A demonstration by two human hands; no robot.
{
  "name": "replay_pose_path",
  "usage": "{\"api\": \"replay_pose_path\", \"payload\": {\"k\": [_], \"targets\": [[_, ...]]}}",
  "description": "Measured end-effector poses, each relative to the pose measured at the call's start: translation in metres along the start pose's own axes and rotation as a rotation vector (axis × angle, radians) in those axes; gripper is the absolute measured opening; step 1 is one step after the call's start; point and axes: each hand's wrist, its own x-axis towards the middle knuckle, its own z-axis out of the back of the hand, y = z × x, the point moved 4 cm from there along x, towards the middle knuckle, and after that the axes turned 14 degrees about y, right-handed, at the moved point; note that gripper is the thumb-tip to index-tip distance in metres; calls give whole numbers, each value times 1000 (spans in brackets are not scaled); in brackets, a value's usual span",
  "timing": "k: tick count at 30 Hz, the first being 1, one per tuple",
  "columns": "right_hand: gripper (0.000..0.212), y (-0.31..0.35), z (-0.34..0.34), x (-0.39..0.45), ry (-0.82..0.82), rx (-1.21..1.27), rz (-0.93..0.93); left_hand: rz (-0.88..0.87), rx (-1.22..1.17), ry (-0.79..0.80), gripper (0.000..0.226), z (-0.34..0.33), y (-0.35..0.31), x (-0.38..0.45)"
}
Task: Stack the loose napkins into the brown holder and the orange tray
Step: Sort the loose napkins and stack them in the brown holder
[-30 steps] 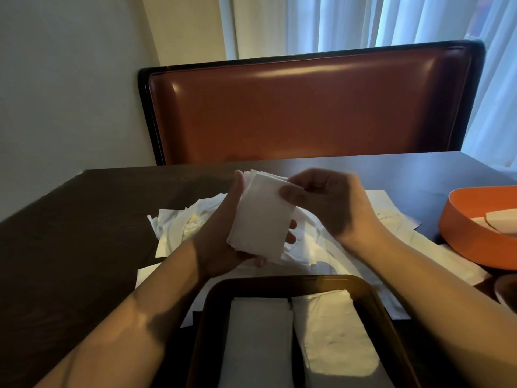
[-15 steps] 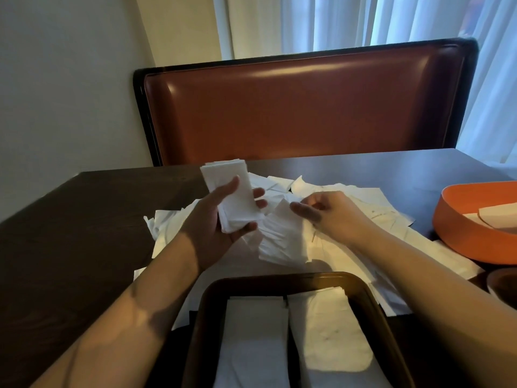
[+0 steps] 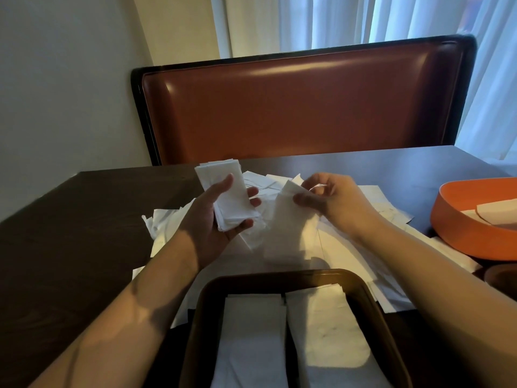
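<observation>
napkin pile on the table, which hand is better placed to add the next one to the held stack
Right. The right hand already pinches a loose napkin lifted off the pile, while the left hand holds the stack.

i see both of my bare arms reach forward. my left hand [image 3: 215, 217] is palm up, thumb and fingers curled round a small stack of napkins [image 3: 228, 194]. my right hand [image 3: 333, 203] is beside it, a little apart, thumb and fingers pinching the top of one napkin [image 3: 291, 219] that hangs down.
</observation>
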Motion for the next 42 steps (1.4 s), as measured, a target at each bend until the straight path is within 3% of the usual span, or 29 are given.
{"api": "replay_pose_path", "payload": {"k": [4, 6, 10, 12, 14, 16, 19, 27, 33, 42], "targets": [[12, 0, 2, -2, 20, 30, -2, -6, 11, 9, 62, 1, 1, 1], [17, 5, 4, -4, 29, 200, 38, -9, 23, 22, 62, 2, 1, 2], [40, 20, 3, -9, 205, 717, 152, 2, 46, 36, 44, 0, 2, 5], [47, 26, -1, -11, 265, 833, 172, 24, 80, 39, 39, -1, 4, 4], [46, 27, -6, -11, 256, 868, 184, 42, 111, 111, 50, -3, 5, 1], [40, 26, -10, -10, 190, 824, 191, 51, 176, 216, 65, -6, 7, -2], [29, 20, -12, -8, 110, 783, 192, 28, 359, 289, 54, -9, 13, -3], [25, 19, -1, -7, -51, 626, 238, -60, 508, 206, 49, -7, 12, 0], [26, 20, -4, -7, 98, 664, 161, -105, 515, 176, 39, -4, 10, 1], [41, 15, -4, -6, 200, 320, 156, -138, 484, 196, 38, -4, 8, 1]]}}
